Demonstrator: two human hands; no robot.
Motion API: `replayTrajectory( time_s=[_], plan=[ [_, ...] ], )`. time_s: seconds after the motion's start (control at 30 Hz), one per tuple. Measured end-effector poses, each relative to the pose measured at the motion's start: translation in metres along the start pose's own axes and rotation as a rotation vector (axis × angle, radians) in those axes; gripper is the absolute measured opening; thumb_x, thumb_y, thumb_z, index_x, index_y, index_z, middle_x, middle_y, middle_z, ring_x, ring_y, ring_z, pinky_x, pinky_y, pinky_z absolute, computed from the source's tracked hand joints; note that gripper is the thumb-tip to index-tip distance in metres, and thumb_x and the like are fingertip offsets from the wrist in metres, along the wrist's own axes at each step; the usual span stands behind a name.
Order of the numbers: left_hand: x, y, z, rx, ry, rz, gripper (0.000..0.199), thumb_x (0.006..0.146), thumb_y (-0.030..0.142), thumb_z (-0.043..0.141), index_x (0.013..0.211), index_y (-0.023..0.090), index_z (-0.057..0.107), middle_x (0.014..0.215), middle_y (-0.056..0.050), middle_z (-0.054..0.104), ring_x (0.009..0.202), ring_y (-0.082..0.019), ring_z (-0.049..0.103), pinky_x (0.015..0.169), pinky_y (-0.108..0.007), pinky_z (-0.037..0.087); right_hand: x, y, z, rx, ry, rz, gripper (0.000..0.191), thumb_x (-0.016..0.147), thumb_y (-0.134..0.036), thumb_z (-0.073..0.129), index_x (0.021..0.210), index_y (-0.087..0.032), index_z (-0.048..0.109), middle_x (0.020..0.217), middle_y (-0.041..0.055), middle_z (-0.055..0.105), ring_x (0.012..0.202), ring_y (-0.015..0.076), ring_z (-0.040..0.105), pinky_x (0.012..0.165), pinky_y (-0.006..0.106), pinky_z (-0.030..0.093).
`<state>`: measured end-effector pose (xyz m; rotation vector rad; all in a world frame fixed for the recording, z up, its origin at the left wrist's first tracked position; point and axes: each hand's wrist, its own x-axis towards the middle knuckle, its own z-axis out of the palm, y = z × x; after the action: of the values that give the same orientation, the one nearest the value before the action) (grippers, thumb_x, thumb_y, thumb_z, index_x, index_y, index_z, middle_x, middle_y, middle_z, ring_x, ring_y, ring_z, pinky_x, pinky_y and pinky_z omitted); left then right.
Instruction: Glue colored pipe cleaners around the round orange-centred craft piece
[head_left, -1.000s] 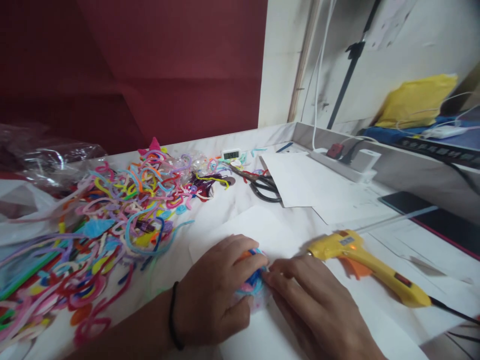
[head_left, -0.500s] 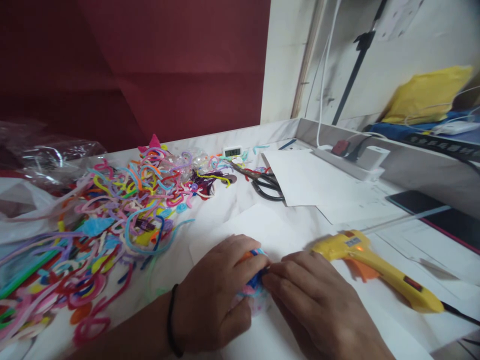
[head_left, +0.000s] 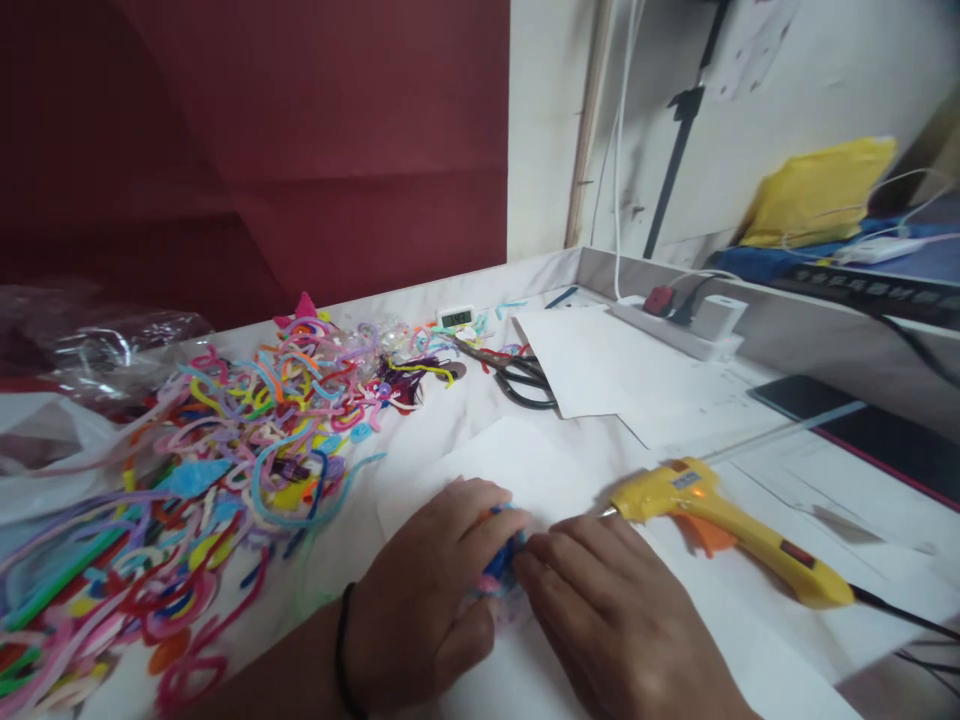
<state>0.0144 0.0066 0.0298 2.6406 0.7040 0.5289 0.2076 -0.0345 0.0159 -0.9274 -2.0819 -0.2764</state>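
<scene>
Between my hands, above the white paper (head_left: 517, 455), is a small craft piece of blue, pink and light blue pipe cleaners (head_left: 504, 560), mostly covered by fingers. My left hand (head_left: 439, 580), with a black band at the wrist, curls its fingers over the piece and grips it from the left. My right hand (head_left: 600, 595) has its fingertips pressed together at the piece's right side; whatever they pinch is hidden. A yellow glue gun (head_left: 739, 530) with a lit orange light lies just beyond my right hand, its nozzle pointing left.
A heap of colourful pipe cleaners (head_left: 262, 440) spreads over the table's left side. Black-handled scissors (head_left: 521, 380) lie behind the paper, near a small digital clock (head_left: 456, 318). White sheets (head_left: 600, 360), a power strip (head_left: 675, 330) and a dark phone-like slab (head_left: 862, 430) are at right.
The view has shifted slightly, so the background sits further left. Both hands stay at the craft piece, with the fingers moving only a little and less orange showing.
</scene>
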Motion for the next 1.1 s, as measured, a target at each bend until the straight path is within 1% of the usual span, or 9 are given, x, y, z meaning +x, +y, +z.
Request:
replayTrajectory(
  time_s=[0.1, 0.2, 0.37, 0.4, 0.57, 0.73, 0.83, 0.93, 1.1],
  plan=[
    [0.001, -0.001, 0.0, 0.008, 0.026, 0.028, 0.053, 0.089, 0.024, 0.045, 0.141, 0.018, 0.035, 0.139, -0.013, 0.044, 0.13, -0.03, 0.041, 0.112, -0.049, 0.034, -0.002, -0.002, 0.001, -0.012, 0.073, -0.006, 0.036, 0.1, -0.012, 0.037, 0.083, -0.01, 0.068, 0.077, 0.0094, 0.069, 0.072, 0.0208, 0.056, 0.06, 0.035, 0.037],
    [0.002, 0.0, -0.002, 0.019, 0.031, 0.05, 0.051, 0.091, 0.026, 0.044, 0.141, 0.019, 0.035, 0.138, -0.013, 0.045, 0.129, -0.03, 0.043, 0.11, -0.048, 0.037, -0.005, -0.002, 0.002, 0.023, 0.085, 0.02, 0.034, 0.1, -0.012, 0.037, 0.085, -0.011, 0.068, 0.079, 0.0091, 0.07, 0.071, 0.0202, 0.057, 0.061, 0.035, 0.041],
    [0.0, 0.001, -0.003, 0.037, 0.01, 0.014, 0.054, 0.09, 0.028, 0.045, 0.142, 0.02, 0.034, 0.142, -0.013, 0.042, 0.131, -0.03, 0.041, 0.11, -0.048, 0.037, -0.023, 0.0, -0.005, 0.096, 0.065, 0.057, 0.024, 0.099, -0.015, 0.041, 0.108, -0.008, 0.062, 0.089, 0.011, 0.07, 0.075, 0.02, 0.061, 0.062, 0.034, 0.048],
    [0.0, 0.002, -0.003, 0.039, 0.006, 0.007, 0.054, 0.089, 0.027, 0.045, 0.142, 0.021, 0.034, 0.142, -0.013, 0.042, 0.132, -0.03, 0.041, 0.11, -0.049, 0.037, -0.028, 0.0, -0.007, 0.097, 0.072, 0.056, 0.023, 0.098, -0.015, 0.042, 0.109, -0.008, 0.061, 0.089, 0.0114, 0.07, 0.075, 0.0204, 0.062, 0.063, 0.034, 0.049],
    [-0.001, 0.004, -0.003, 0.064, 0.004, -0.009, 0.059, 0.086, 0.025, 0.046, 0.144, 0.021, 0.033, 0.144, -0.012, 0.042, 0.134, -0.03, 0.04, 0.111, -0.048, 0.037, -0.046, -0.003, -0.008, 0.075, 0.073, 0.069, 0.022, 0.097, -0.012, 0.041, 0.099, -0.012, 0.063, 0.085, 0.0094, 0.071, 0.076, 0.021, 0.066, 0.066, 0.034, 0.054],
    [0.0, 0.008, -0.004, 0.079, -0.014, -0.053, 0.058, 0.089, 0.03, 0.048, 0.145, 0.02, 0.035, 0.144, -0.013, 0.043, 0.133, -0.03, 0.042, 0.112, -0.049, 0.037, -0.047, -0.001, -0.009, 0.059, 0.085, 0.097, 0.028, 0.099, -0.015, 0.036, 0.105, -0.012, 0.063, 0.088, 0.0101, 0.072, 0.077, 0.0213, 0.068, 0.067, 0.033, 0.056],
    [-0.001, 0.01, 0.001, 0.135, 0.022, -0.089, 0.06, 0.088, 0.027, 0.048, 0.146, 0.02, 0.034, 0.145, -0.013, 0.044, 0.134, -0.031, 0.042, 0.112, -0.049, 0.037, -0.046, 0.0, -0.008, 0.039, 0.05, 0.101, 0.034, 0.1, -0.019, 0.03, 0.116, -0.01, 0.059, 0.094, 0.0129, 0.071, 0.079, 0.0218, 0.068, 0.065, 0.032, 0.058],
    [-0.001, 0.014, 0.009, 0.186, 0.068, -0.139, 0.061, 0.087, 0.02, 0.046, 0.146, 0.019, 0.031, 0.145, -0.014, 0.043, 0.135, -0.03, 0.041, 0.113, -0.049, 0.036, -0.047, -0.001, -0.002, 0.069, -0.013, 0.178, 0.034, 0.097, -0.017, 0.034, 0.124, -0.009, 0.053, 0.1, 0.0157, 0.069, 0.08, 0.0231, 0.068, 0.066, 0.033, 0.059],
    [0.0, 0.026, 0.022, 0.274, 0.141, -0.197, 0.064, 0.086, 0.012, 0.043, 0.148, 0.017, 0.026, 0.145, -0.017, 0.041, 0.136, -0.03, 0.039, 0.112, -0.052, 0.037, -0.045, -0.004, 0.012, 0.111, -0.055, 0.259, 0.036, 0.093, -0.013, 0.038, 0.126, -0.008, 0.049, 0.102, 0.0177, 0.064, 0.079, 0.0235, 0.065, 0.065, 0.036, 0.06]
  ],
)
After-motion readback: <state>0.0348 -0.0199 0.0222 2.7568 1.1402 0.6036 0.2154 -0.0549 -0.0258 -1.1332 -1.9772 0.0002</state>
